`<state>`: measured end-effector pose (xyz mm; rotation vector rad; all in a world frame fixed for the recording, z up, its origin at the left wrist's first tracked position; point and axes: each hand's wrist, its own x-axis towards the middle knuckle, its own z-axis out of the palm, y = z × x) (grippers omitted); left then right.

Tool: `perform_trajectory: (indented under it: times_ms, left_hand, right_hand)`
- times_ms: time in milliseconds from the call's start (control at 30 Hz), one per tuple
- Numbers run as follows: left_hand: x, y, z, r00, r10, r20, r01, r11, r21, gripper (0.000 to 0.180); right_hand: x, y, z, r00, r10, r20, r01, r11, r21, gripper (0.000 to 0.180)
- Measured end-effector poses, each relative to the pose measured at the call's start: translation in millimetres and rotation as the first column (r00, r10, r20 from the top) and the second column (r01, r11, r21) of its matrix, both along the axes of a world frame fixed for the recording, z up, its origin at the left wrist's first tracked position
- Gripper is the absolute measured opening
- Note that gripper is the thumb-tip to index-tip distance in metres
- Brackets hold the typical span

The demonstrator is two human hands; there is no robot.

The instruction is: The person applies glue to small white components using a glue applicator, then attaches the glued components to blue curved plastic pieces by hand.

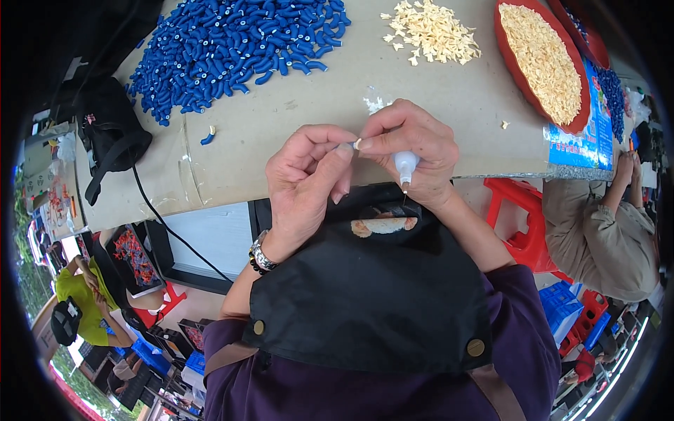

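Observation:
Above the near edge of the table, my two hands meet fingertip to fingertip. My left hand (309, 175) is closed in a pinch on a small blue curved piece, mostly hidden by the fingers. Thumb and forefinger of my right hand (418, 144) pinch a small cream piece (358, 144) against its end. Tucked in the same right hand is a white squeeze bottle (406, 163), its thin needle tip pointing down. Farther left on the table lies a blue curved piece (207, 139) with a cream piece at its end.
A large heap of blue curved pieces (232, 52) covers the far left. Cream pieces (432, 31) lie heaped beyond my right hand, near a red tray (585, 105) of more. A black bag (112, 123) trails a cable. At right are a red stool (523, 217) and a seated person.

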<state>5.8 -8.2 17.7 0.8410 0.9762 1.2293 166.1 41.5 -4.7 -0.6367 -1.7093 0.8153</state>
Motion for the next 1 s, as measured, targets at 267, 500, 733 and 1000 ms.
perform_trajectory:
  times_ms: [267,500,733,1000]
  left_hand:
    - [1,-1,2,0.997,0.071,-0.011,-0.071,0.997,0.006,0.015]
    - [-14,7,0,0.993,0.109,0.041,-0.111,0.993,0.036,0.016]
    - [-14,9,2,0.984,0.170,-0.050,-0.171,0.985,-0.017,0.014]
    - [-6,6,1,0.992,0.116,-0.055,-0.108,0.985,0.134,0.018]
  right_hand:
    - [1,4,2,0.998,0.029,-0.056,-0.034,0.996,-0.083,0.023]
    - [-13,19,15,0.875,0.040,-0.482,-0.343,0.755,-0.559,0.030]
    - [-20,37,13,1.000,0.015,0.007,-0.011,0.892,-0.451,0.029]
    - [-24,33,9,0.997,-0.043,0.057,0.062,0.918,-0.391,0.040]
